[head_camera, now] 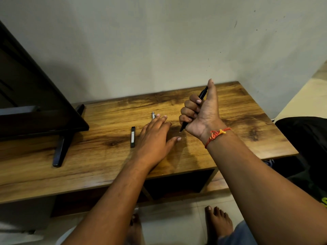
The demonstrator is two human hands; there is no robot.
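Two bare forearms [256,183] reach in from the bottom edge, above two bare feet [219,221]. One wooden table [247,112] spans the view, and one black TV [35,103] stands on its left end. Over the table the right hand [198,112] is curled in a fist round one black pen [202,92], thumb up and pen tip down, just above the wood. The left hand [154,137] is flat with its fingers straight and spread, the fingertips at one silver pen [153,114] lying mid-table; whether they touch it is unclear. One short black stick [132,137] lies just left of that hand. One red thread [216,134] circles the right wrist.
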